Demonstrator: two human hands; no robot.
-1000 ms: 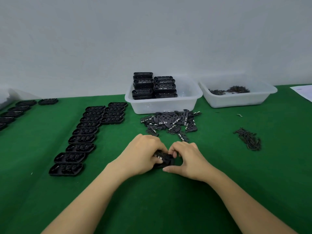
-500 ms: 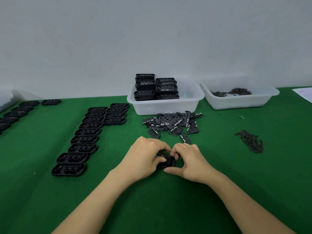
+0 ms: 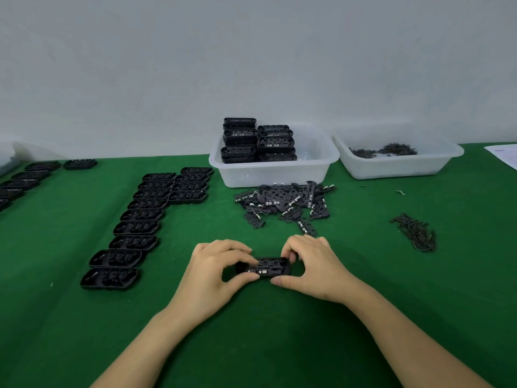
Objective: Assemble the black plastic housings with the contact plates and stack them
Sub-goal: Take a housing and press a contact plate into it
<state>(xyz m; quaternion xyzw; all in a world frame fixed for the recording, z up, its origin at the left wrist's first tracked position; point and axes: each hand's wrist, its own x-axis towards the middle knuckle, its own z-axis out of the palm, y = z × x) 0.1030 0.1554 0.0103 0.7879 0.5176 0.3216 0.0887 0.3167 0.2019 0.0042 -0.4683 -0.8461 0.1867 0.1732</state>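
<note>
We see the left hand [image 3: 215, 271] and right hand [image 3: 310, 266] pinching a black housing [image 3: 264, 266] (plate apparently seated) on the green table [image 3: 363, 317]; stacking it likely comes next.

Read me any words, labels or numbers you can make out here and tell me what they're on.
No text here can be read.
Sheet of paper at the table's far right edge: faint print, too small and blurred to read.
Housings, plates and tubs: no labels or markings show.

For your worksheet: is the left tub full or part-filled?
Part-filled: housings are stacked at the left of the tub; its right side shows bare plastic.
</note>
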